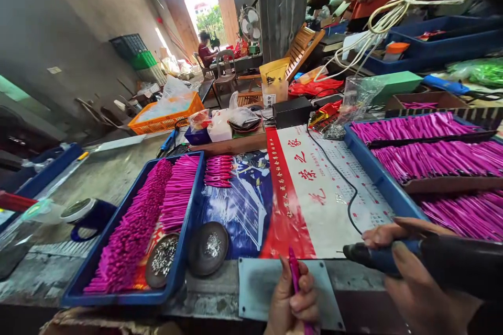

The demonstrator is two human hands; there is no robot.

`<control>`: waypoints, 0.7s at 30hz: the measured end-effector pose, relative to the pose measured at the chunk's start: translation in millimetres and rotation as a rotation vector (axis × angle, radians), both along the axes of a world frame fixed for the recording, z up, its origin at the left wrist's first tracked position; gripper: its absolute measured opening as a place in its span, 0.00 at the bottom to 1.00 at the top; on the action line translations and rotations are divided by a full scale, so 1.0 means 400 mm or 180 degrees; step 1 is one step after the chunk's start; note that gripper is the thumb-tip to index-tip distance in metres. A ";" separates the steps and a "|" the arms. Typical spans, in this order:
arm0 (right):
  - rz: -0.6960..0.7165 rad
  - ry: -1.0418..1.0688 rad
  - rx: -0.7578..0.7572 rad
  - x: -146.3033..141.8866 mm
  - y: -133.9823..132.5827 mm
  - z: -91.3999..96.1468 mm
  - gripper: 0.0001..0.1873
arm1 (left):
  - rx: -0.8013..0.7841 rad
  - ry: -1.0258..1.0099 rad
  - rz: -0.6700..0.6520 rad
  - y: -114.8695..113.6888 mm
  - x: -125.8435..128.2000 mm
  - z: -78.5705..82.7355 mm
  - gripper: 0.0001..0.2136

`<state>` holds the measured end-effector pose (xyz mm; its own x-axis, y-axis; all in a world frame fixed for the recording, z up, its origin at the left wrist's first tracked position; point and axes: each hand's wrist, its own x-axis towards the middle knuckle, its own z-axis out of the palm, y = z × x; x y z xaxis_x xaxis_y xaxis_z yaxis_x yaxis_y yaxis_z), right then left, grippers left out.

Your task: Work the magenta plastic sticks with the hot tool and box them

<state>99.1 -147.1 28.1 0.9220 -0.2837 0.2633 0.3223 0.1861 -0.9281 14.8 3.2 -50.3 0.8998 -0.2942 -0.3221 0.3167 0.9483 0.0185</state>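
Upright in my left hand (295,293) is a slim magenta piece (294,267), its pointed tip up and my fingers wrapped round it. Beneath that hand lies a pale metal plate (255,288). My right hand (416,272) grips a dark electric screwdriver (377,257), whose thin bit points left, apart from the piece. Left of the plate, a dark round dish (198,259) holds tiny shiny metal parts. A similar dish (151,272) with silvery parts sits inside a blue tray (186,248) of magenta pieces. A short row of glossy magenta pieces (218,171) lies beside that tray.
A larger blue tray (377,167) at the right holds bundled magenta pieces. A black cable (346,178) crosses the calendar sheet (330,193). A dark mug (92,214) stands at the left. White cord (393,5) hangs at upper right. Two other people are farther back.
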 end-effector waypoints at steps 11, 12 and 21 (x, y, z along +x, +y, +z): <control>0.0005 0.0004 -0.0345 0.003 -0.015 -0.041 0.17 | -0.0024 -0.0033 0.0189 -0.016 0.007 0.023 0.17; -0.0032 0.0024 -0.0428 0.002 -0.014 -0.038 0.17 | -0.0034 0.0036 0.0198 -0.015 0.007 0.022 0.17; 0.0156 -0.0021 -0.0404 0.004 -0.020 -0.065 0.18 | 0.0032 0.0133 0.0244 -0.012 0.011 -0.008 0.17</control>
<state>100.7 -155.2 2.3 0.9321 -0.2024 0.3005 0.3220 0.0829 -0.9431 19.2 -1.4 -53.5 0.9053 -0.2215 -0.3624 0.2439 0.9697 0.0166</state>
